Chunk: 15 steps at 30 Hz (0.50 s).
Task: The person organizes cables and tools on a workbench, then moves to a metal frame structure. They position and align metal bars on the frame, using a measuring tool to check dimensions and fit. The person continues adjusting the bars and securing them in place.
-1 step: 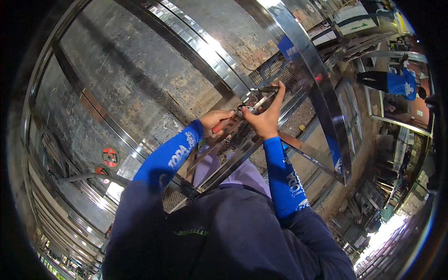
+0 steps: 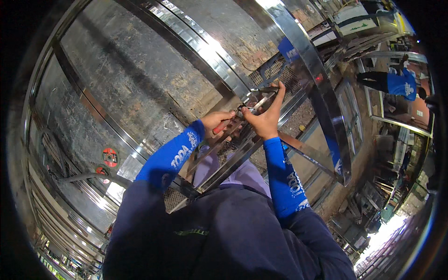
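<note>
My left hand point(image 2: 216, 122) is closed round the red handle of a hand tool point(image 2: 218, 129); its kind cannot be made out. The tool's far end meets a dark joint on the shiny metal frame point(image 2: 235, 163). My right hand point(image 2: 267, 122) grips a short metal piece point(image 2: 263, 102) at that joint. Its thumb presses near the tool's end while the index finger stretches along the far side. The remaining right fingers are hidden beneath. Both hands are close together, in front of my body.
A worn grey tabletop point(image 2: 126, 60) extends at the left. On it lie red cutting discs point(image 2: 110, 157). A long polished metal bar point(image 2: 322, 79) curves past my right hand. Metal mesh point(image 2: 291, 77) shows beyond it. A person in a blue shirt point(image 2: 401, 85) is at the far right.
My left forearm and hand have shifted very slightly. Both hands keep their hold at the joint.
</note>
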Each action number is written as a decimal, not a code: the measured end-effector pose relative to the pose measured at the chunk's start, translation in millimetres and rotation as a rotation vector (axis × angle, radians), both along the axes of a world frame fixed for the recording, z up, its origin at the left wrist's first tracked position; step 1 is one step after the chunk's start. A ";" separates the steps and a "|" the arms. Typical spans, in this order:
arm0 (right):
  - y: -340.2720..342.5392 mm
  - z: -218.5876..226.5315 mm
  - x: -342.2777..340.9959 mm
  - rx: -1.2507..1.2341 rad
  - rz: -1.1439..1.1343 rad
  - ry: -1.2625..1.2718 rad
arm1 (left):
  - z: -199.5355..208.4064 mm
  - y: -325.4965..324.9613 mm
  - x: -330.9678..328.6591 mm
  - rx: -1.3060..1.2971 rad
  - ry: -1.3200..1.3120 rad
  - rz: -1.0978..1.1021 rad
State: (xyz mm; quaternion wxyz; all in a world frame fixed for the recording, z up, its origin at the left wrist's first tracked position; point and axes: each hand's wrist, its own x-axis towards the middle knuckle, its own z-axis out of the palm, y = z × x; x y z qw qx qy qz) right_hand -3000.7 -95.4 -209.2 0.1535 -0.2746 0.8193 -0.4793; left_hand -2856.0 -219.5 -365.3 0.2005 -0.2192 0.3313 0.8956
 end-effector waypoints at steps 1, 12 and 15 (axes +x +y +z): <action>0.1 -2.1 -0.5 0.020 -0.006 -0.016 | -2.3 0.8 -0.7 0.131 -0.035 0.035; -5.2 -5.5 -5.6 -0.094 0.006 -0.164 | 45.5 26.4 -13.2 -1.450 -0.010 -0.161; -3.3 -4.3 -5.6 0.003 0.022 0.078 | 33.9 -3.5 -21.0 -1.003 0.149 -0.195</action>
